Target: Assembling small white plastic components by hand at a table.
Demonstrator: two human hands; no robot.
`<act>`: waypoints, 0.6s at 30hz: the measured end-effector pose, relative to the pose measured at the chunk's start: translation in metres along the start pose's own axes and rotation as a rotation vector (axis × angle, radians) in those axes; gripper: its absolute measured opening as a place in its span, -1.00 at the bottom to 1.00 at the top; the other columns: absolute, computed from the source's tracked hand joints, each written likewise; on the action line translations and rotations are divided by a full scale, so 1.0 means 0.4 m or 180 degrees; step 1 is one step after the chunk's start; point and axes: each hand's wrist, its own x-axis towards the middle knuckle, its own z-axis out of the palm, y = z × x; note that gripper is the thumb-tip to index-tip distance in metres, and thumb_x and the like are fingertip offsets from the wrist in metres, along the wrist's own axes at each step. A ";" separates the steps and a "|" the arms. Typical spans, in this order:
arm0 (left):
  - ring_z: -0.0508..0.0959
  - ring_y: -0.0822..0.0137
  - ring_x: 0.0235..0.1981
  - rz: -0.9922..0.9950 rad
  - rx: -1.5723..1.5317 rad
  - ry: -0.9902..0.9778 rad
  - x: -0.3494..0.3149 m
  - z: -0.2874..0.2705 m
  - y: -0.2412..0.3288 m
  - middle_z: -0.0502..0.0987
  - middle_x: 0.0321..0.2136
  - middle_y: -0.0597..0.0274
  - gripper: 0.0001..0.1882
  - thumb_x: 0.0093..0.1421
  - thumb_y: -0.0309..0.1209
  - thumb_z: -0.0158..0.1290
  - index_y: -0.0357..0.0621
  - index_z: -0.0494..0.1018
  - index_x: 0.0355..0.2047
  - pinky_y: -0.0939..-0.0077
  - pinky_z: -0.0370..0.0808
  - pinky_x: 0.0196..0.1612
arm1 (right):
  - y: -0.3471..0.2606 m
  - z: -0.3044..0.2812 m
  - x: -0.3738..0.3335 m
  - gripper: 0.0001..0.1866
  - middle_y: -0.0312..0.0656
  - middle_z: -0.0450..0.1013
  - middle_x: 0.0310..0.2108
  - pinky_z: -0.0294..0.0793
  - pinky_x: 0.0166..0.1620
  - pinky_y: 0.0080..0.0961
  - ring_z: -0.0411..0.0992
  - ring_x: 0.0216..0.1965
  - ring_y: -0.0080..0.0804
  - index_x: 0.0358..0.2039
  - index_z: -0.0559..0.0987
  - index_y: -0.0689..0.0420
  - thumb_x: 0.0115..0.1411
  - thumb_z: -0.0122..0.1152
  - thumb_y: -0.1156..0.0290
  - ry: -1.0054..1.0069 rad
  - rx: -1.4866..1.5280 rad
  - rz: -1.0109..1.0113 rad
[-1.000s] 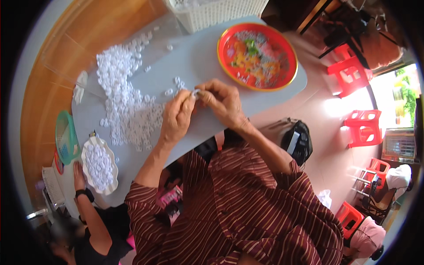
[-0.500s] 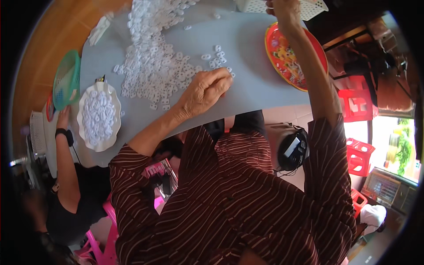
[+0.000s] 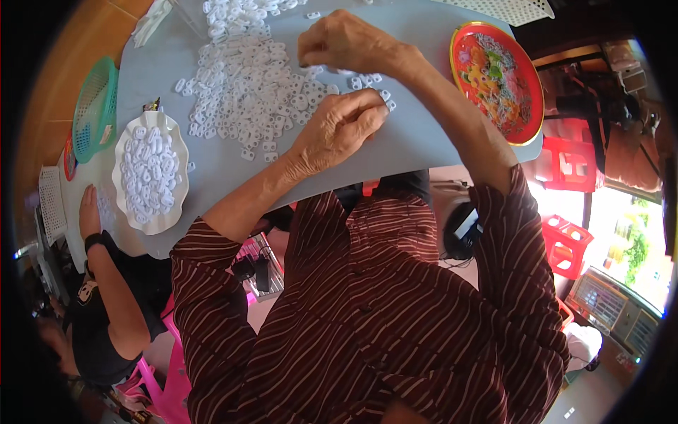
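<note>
"While the scalloped white dish (image 3: 157, 225) holds oval white pieces (image 3: 150, 169), what does the gold-rimmed red tray (image 3: 528, 78) contain?"

"Small silvery bits (image 3: 503, 55), scattered over its many-coloured inside."

"And the hands?"

"Both are curled: left hand (image 3: 342, 127) by the grey table's (image 3: 417, 131) near edge, right hand (image 3: 346, 41) beside the smooth, pierced white pile (image 3: 247, 88). I can't tell whether either pinches anything."
</note>
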 end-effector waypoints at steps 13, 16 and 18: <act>0.30 0.49 -0.64 -0.0110 -0.0018 -0.0078 0.006 -0.001 -0.004 0.31 -0.70 0.31 -0.74 0.24 -0.29 -0.07 -0.23 0.35 -0.47 0.54 0.29 -0.52 | 0.046 -0.049 -0.139 -0.84 0.05 0.48 -0.55 0.44 -0.38 -0.28 0.48 -0.50 -0.07 -0.50 0.56 0.29 -0.01 0.14 0.44 0.1012 -0.0965 -0.0276; 0.31 0.49 -0.64 -0.0086 0.0008 -0.0070 0.006 0.003 -0.010 0.32 -0.71 0.32 -0.74 0.23 -0.28 -0.06 -0.23 0.37 -0.45 0.55 0.29 -0.52 | 0.045 -0.037 -0.143 -0.87 -0.10 0.49 -0.58 0.47 -0.30 -0.39 0.49 -0.49 -0.17 -0.44 0.61 0.16 0.02 0.20 0.39 0.0730 -0.0246 0.0200; 0.31 0.49 -0.64 -0.0072 -0.0021 -0.0038 0.004 0.006 -0.020 0.32 -0.71 0.32 -0.75 0.23 -0.28 -0.06 -0.23 0.38 -0.44 0.55 0.30 -0.52 | 0.020 -0.017 -0.131 -0.86 -0.09 0.52 -0.51 0.48 -0.28 -0.37 0.50 -0.43 -0.17 -0.42 0.62 0.14 0.02 0.21 0.38 0.0451 0.0008 -0.0095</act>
